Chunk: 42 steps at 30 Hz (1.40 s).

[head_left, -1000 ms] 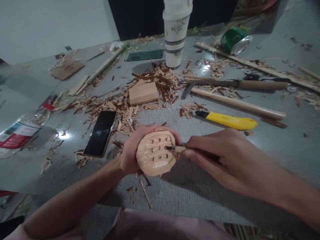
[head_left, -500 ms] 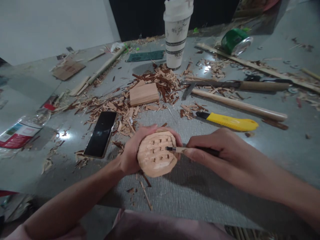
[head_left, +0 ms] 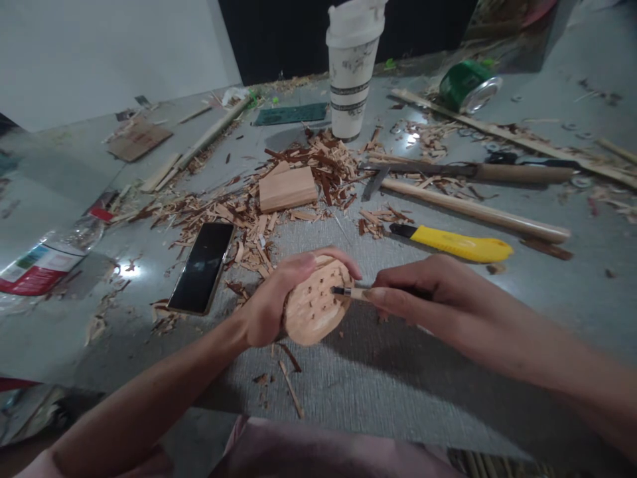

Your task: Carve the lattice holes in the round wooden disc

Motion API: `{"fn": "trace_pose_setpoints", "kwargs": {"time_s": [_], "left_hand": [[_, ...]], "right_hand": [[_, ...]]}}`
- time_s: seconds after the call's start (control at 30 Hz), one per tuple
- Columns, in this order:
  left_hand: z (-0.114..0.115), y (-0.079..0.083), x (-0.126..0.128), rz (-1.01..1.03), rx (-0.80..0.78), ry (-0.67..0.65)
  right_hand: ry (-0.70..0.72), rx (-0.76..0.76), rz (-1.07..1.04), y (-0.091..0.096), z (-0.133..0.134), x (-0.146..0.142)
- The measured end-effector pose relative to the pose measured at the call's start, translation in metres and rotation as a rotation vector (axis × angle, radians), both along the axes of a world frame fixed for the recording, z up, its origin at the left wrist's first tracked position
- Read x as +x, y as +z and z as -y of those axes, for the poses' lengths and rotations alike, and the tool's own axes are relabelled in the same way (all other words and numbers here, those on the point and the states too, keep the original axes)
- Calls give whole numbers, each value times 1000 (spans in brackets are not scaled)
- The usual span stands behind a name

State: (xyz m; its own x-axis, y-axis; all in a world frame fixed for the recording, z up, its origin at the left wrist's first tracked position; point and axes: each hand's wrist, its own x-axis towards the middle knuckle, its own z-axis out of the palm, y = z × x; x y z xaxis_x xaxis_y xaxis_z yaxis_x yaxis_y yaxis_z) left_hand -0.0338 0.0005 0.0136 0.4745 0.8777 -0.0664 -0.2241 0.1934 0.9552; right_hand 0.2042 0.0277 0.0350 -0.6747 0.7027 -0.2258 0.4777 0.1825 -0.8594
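My left hand (head_left: 271, 302) is wrapped round a round, pale wooden piece (head_left: 313, 309) with rows of small notches cut in its face, held just above the grey mat (head_left: 378, 372). My right hand (head_left: 423, 299) pinches a small carving tool (head_left: 348, 293) with a wooden handle and a dark tip. That tip rests on the upper right of the carved face.
Wood shavings (head_left: 298, 179) litter the table around a wooden block (head_left: 287, 188). A black phone (head_left: 202, 265) lies to the left, a yellow utility knife (head_left: 455, 242) to the right. Behind stand a paper cup (head_left: 351, 73), a green can (head_left: 468, 85), wooden sticks (head_left: 478, 211) and a plastic bottle (head_left: 44, 262).
My left hand has tilted the wooden piece, so its carved face now looks narrower and more turned away. The tool tip stays on the face.
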Motion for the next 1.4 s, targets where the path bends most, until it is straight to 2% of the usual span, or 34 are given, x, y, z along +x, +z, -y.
{"fn": "trace_pose_setpoints", "kwargs": {"time_s": [0.1, 0.2, 0.4, 0.5, 0.57, 0.7, 0.83, 0.97, 1.13, 1.4], "left_hand": [[0, 0, 0, -66, 47, 28], [-1, 1, -1, -119, 52, 24], [-8, -5, -3, -34, -130, 60], [-12, -12, -3, -51, -151, 135], [-13, -14, -2, 21, -197, 120], [-13, -10, -3, 198, -328, 44], [-14, -7, -5, 268, -327, 13], [-15, -7, -4, 276, -291, -9], [-10, -5, -1, 224, -278, 67], [-8, -10, 4, 141, -166, 60]], "right_hand": [[-11, 6, 14, -2, 0, 0], [-10, 128, 37, -3, 1, 0], [66, 385, -8, -1, 6, -1], [107, 500, -46, 1, 10, -1], [102, 559, -38, 1, 10, -1], [38, 558, -7, -3, 4, 0], [-14, 585, 20, -3, -1, 3], [-23, 597, 30, -1, -1, 4], [-37, 614, 31, -3, 4, 1], [28, 680, 61, -9, 16, -7]]}}
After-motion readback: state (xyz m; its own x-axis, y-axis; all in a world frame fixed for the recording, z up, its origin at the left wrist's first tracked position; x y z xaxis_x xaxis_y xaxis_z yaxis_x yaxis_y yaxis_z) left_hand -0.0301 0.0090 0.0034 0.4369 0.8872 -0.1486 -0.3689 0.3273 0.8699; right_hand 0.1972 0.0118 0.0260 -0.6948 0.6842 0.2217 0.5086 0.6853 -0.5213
